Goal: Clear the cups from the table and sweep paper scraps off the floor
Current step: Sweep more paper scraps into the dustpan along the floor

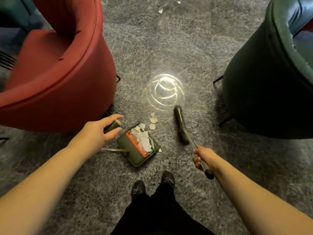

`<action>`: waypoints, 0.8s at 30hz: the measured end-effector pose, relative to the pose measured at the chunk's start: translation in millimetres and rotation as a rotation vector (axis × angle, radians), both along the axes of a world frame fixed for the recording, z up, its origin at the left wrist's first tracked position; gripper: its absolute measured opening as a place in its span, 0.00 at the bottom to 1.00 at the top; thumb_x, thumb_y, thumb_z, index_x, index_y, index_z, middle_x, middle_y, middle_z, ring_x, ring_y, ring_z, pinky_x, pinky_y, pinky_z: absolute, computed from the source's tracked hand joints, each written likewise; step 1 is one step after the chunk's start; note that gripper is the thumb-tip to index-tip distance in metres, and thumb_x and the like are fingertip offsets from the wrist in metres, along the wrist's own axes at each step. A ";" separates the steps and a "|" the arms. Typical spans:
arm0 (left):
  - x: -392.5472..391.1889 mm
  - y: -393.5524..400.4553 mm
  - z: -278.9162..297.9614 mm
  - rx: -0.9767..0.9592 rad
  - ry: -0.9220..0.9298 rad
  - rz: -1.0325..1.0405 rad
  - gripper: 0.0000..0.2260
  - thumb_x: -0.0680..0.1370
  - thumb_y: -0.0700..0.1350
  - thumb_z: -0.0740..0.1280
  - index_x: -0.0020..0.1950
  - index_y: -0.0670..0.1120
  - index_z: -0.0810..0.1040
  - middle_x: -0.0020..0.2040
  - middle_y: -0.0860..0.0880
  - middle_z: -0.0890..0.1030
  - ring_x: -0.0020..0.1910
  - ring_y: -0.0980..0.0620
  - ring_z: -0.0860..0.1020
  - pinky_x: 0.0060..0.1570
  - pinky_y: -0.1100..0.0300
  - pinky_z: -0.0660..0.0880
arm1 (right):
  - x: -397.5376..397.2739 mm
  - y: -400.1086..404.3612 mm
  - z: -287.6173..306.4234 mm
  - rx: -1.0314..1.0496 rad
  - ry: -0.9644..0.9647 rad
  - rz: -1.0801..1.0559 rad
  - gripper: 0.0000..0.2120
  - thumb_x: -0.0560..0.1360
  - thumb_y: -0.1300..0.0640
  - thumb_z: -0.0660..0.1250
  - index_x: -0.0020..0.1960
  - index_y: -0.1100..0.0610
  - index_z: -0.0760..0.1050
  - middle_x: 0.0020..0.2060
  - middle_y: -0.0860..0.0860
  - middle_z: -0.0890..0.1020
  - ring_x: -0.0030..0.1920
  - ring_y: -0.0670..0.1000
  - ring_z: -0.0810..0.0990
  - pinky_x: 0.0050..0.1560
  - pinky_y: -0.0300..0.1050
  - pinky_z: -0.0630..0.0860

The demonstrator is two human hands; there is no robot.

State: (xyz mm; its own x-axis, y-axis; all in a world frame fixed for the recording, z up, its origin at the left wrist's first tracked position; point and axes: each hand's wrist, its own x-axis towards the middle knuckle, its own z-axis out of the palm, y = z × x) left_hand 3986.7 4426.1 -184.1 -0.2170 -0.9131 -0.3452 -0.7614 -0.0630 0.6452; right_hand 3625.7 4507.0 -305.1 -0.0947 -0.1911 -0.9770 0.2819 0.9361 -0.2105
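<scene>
The left hand (100, 131) curls loosely around the top of the dark green upright handle (112, 126) of a ribbed olive-green plastic dustpan with an orange comb strip (138, 147), fingers partly spread rather than clamped tight. The right hand (202, 157) grips the thin metal shaft of a small dark-bristled broom (181, 126) near its black end cap. The dustpan rests on the grey mottled floor (169, 48) between a red upholstered tub chair (55, 73) and a dark green one (264, 82), with white torn paper scraps (143, 138) heaped in its mouth. A few more loose scraps (153, 122) lie on the floor just beyond the pan's lip, between it and the broom head, and a further scatter of white paper bits (160, 10) sits well apart at the far end of the gap. No cups or bench are in view.

The main risk looks to be the loose hold on the pan handle: a firm sweep could push the pan back or tilt it, spilling the heaped paper. The pile sits high at the lip, so a fast stroke may flick light scraps over it or under the chairs. One small scrap (159, 150) lying by the pan's near corner could be missed. The bright light reflection (165, 91) may also hide pale bits.
</scene>
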 end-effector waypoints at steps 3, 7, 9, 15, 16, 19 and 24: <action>-3.4 1.0 1.6 0.000 -0.018 0.002 0.22 0.76 0.50 0.71 0.50 0.81 0.69 0.39 0.67 0.79 0.31 0.69 0.76 0.31 0.76 0.68 | 16.6 8.6 1.6 -0.007 -0.035 0.088 0.23 0.81 0.65 0.49 0.74 0.52 0.58 0.23 0.50 0.65 0.16 0.44 0.62 0.17 0.32 0.62; -2.5 6.6 1.9 0.025 -0.048 0.026 0.22 0.76 0.53 0.70 0.53 0.82 0.67 0.47 0.64 0.80 0.39 0.74 0.76 0.35 0.77 0.68 | 29.4 17.8 12.9 -0.034 -0.058 0.171 0.24 0.81 0.66 0.50 0.75 0.51 0.56 0.22 0.51 0.65 0.16 0.45 0.62 0.19 0.32 0.61; -1.3 11.7 1.1 0.045 -0.059 0.037 0.22 0.76 0.54 0.70 0.54 0.83 0.66 0.51 0.63 0.80 0.42 0.73 0.75 0.40 0.74 0.69 | 28.6 20.3 21.6 -0.051 -0.069 0.207 0.22 0.81 0.66 0.51 0.74 0.54 0.58 0.23 0.51 0.65 0.17 0.45 0.62 0.19 0.32 0.61; 8.0 31.8 6.5 0.023 -0.069 0.088 0.24 0.76 0.51 0.70 0.52 0.83 0.66 0.50 0.61 0.81 0.28 0.68 0.75 0.30 0.67 0.69 | 9.8 19.3 40.2 -0.102 -0.054 0.184 0.26 0.81 0.65 0.53 0.76 0.49 0.55 0.26 0.51 0.66 0.18 0.44 0.63 0.19 0.33 0.61; 9.7 34.0 8.8 0.025 -0.067 0.110 0.24 0.77 0.51 0.70 0.52 0.83 0.66 0.50 0.61 0.81 0.27 0.66 0.75 0.29 0.66 0.69 | 7.4 15.8 41.5 -0.109 -0.044 0.198 0.26 0.81 0.64 0.54 0.76 0.49 0.56 0.26 0.51 0.66 0.18 0.45 0.63 0.19 0.33 0.61; 14.0 37.4 16.0 0.031 -0.071 0.155 0.23 0.77 0.51 0.70 0.51 0.82 0.68 0.45 0.63 0.80 0.25 0.66 0.74 0.27 0.68 0.67 | 4.3 -0.9 40.8 -0.134 -0.011 0.253 0.26 0.81 0.65 0.53 0.76 0.49 0.56 0.24 0.51 0.67 0.18 0.45 0.63 0.19 0.33 0.61; 24.3 46.1 21.1 0.054 -0.079 0.194 0.18 0.77 0.50 0.70 0.57 0.73 0.72 0.29 0.67 0.77 0.24 0.67 0.73 0.26 0.72 0.64 | 3.2 -48.5 21.5 -0.150 0.031 0.357 0.23 0.81 0.66 0.52 0.74 0.52 0.59 0.20 0.50 0.67 0.17 0.45 0.63 0.19 0.33 0.62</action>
